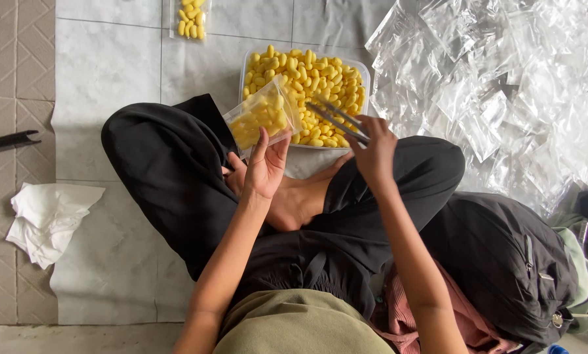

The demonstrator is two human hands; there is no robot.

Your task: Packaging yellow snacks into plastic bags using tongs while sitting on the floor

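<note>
Crossed legs under us, our left hand [262,172] grips the part-filled clear bag [262,117] beside the tray [364,71], right hand [374,152] pinching tongs [336,118]; a tilt could spill yellow pieces.

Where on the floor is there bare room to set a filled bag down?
Bare sheet lies left of the tub of yellow pieces, between the small filled bag and the crumpled tissue. The right side is crowded with empty clear bags; crossed legs fill the middle.

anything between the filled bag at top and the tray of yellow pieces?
Nothing: head view shows bare grey floor sheet between the small filled clear plastic bag and the clear rectangular tray of yellow pieces.
</note>
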